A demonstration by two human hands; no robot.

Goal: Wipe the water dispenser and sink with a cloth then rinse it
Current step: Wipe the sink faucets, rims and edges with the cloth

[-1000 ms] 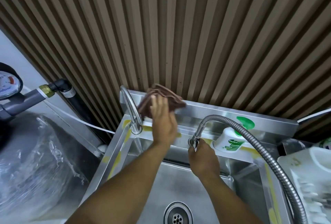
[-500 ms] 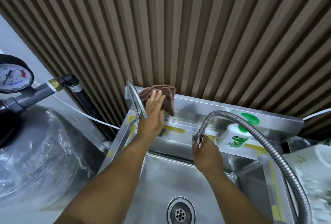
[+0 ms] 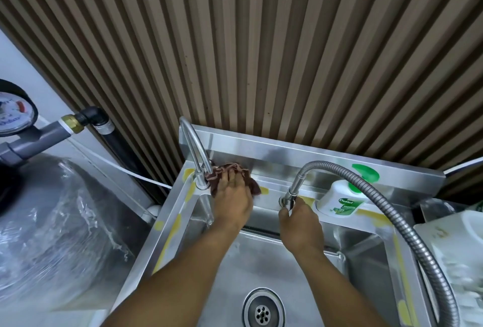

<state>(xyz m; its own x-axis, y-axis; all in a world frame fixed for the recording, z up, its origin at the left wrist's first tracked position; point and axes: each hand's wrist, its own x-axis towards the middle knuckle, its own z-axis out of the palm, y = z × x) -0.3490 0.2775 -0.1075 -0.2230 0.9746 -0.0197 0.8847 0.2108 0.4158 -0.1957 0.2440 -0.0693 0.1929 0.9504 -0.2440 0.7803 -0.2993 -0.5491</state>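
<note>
Head view of a steel sink [image 3: 261, 269]. Left hand [image 3: 232, 204]: fingers laid fairly straight on the brown cloth [image 3: 218, 175], pressing it onto the back ledge, where it touches the base of the gooseneck tap [image 3: 194, 149]. Right hand [image 3: 300, 224]: fingers curled round the fitting at the foot of the flexible hose tap [image 3: 295, 185] (just left of the soap bottle [image 3: 339, 198]). The drain [image 3: 262, 311] lies below, between the forearms.
</note>
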